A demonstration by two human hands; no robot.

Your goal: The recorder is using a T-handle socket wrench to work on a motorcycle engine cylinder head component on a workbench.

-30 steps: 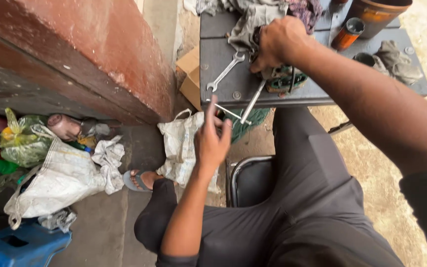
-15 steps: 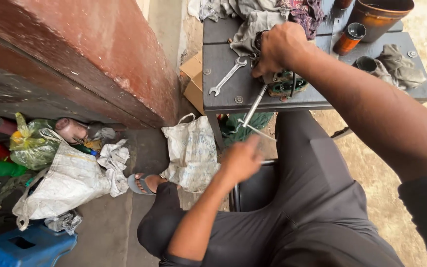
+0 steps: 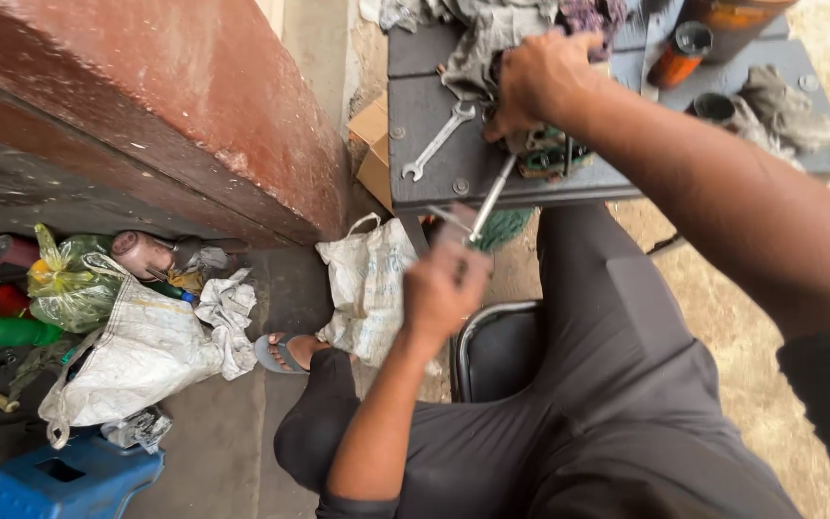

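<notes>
The left hand (image 3: 444,288) closes its grip on a slim silver metal tool (image 3: 489,200); the right hand (image 3: 540,77) clamps a green metal part (image 3: 549,154) on the grey bench (image 3: 425,115).

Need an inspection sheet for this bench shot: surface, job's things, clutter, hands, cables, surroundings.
Surface: dark grey bolted metal bench top, worn and dusty.
Job's things: greenish metal part under the right hand; long thin silver metal tool running from it over the bench edge towards the left hand.
Clutter: silver open-ended spanner, grey rags, orange cylindrical can.
Hands: right hand pressing down on the part; left hand closed around the tool's lower end.
Cables: nothing seen.
Surroundings: red-brown wall, white woven sacks, blue plastic stool, sandy ground.
</notes>
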